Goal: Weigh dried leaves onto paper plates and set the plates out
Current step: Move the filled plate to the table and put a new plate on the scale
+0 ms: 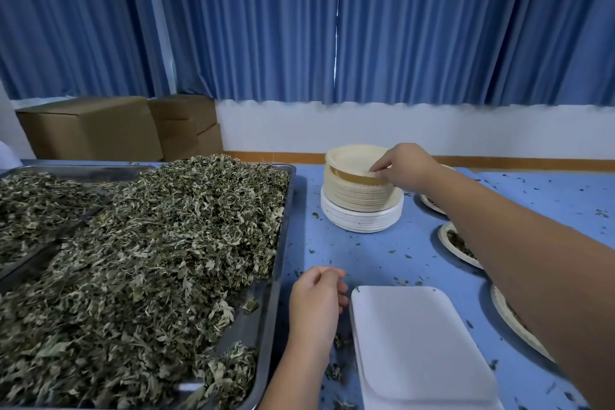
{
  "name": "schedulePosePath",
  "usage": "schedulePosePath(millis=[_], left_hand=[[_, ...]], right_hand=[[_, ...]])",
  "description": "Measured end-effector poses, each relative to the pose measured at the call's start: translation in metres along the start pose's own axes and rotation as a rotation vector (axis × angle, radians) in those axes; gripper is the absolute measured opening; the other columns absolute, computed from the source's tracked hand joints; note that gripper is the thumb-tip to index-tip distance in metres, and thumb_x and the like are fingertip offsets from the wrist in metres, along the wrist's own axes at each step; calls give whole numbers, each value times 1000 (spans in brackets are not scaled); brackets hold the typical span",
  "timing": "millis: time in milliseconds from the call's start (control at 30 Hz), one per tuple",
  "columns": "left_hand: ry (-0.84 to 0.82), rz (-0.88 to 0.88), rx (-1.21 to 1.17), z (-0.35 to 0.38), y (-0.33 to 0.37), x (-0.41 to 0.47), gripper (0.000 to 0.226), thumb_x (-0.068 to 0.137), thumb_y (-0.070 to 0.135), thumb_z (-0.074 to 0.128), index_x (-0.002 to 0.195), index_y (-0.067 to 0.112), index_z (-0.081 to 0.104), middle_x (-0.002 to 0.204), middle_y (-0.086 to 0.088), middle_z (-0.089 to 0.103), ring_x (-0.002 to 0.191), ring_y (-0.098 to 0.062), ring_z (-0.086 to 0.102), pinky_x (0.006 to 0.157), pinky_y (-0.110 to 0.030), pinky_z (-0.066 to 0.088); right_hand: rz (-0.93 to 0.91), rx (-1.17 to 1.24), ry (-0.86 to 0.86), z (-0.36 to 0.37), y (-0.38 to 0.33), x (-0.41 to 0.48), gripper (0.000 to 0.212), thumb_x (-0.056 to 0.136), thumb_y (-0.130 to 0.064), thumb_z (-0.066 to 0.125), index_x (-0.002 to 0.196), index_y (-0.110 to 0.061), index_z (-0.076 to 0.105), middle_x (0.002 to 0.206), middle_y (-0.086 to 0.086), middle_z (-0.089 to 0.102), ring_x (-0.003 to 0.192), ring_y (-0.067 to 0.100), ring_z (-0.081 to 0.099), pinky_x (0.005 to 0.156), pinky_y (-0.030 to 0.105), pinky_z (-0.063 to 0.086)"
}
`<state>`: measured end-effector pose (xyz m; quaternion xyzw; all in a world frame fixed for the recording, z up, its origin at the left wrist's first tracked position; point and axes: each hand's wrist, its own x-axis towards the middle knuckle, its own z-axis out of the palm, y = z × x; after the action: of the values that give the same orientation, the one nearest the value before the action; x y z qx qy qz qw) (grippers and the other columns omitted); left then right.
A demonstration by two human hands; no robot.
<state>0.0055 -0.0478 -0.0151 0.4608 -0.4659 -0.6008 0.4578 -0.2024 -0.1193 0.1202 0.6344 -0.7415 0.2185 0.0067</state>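
Grip of right hand [407,170] pinches rim of top paper plate [349,158]; left hand [314,301] curled, grip's contents unclear.

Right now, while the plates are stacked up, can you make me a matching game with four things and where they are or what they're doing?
Things:
1. right hand
2. left hand
3. metal tray
4. white plates

Places or states:
A. heaped with dried leaves
B. at the bottom, under the tan plates
C. between the tray and the white slab
D. pinching the top plate by its rim

Pairs: 1-D, 2-C, 3-A, 4-B.
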Motion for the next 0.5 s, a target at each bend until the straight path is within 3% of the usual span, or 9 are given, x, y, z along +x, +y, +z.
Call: schedulePosePath(millis=[67,133,200,300,500], left_hand=[[-5,-7,-6,0,0,1,18,92,9,53,82,11,68,59,4,61,51,-9,52,52,-22,44],[-6,-4,-8,-1,1,2,18,91,9,53,83,11,69,61,3,62,52,-9,53,53,-22,44],[2,2,-9,-1,1,4,18,91,9,53,84,10,69,63,1,62,52,-10,53,54,-23,45],[26,10,-29,-1,0,6,18,93,8,51,86,8,68,61,2,61,52,-11,53,52,-22,44],[81,34,-40,-3,-5,5,22,97,12,45,86,9,65,66,-3,62,59,-15,56,57,-25,46]], right_hand=[[-81,-15,36,-2,1,-14,19,92,-14,62,107,-14,74,111,-1,69,97,12,57,78,17,40],[-180,-13,79,0,2,-36,18,92,-15,63,105,-13,75,106,3,69,103,20,59,86,25,42],[-250,51,124,3,2,-68,17,91,-14,65,103,-11,76,99,4,70,97,21,62,86,27,43],[-292,137,147,6,5,-128,17,89,-9,66,103,-12,76,94,-3,68,86,14,63,77,16,43],[-358,88,30,9,25,-232,28,79,7,72,101,-10,77,96,-3,68,79,8,66,72,10,46]])
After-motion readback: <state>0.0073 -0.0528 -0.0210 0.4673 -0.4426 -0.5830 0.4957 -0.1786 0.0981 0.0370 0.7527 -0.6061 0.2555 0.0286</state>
